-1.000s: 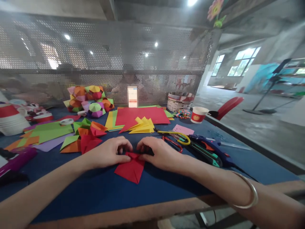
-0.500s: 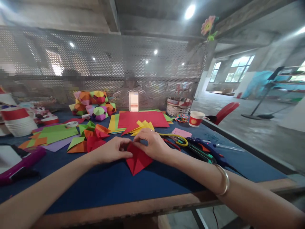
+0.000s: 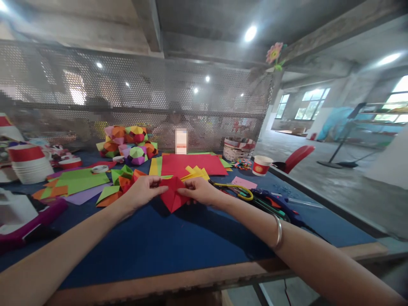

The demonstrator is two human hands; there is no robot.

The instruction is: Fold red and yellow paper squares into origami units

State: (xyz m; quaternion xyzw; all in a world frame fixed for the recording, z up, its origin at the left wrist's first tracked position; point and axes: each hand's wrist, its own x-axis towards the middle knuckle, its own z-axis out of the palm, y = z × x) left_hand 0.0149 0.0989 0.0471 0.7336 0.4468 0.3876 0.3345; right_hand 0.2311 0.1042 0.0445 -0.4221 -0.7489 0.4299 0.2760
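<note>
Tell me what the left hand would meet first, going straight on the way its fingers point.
The folded red paper at its fingertips, then probably the right hand, though depth is unclear.

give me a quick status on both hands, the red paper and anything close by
left hand and right hand pinching folded red paper; yellow paper pieces just behind; scissors off to the right

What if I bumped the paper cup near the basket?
The paper cup looks thin-walled, so it's probably light and easily dented. Its base seems narrower than its rim, so it might tip; being round, it could then roll.
</note>
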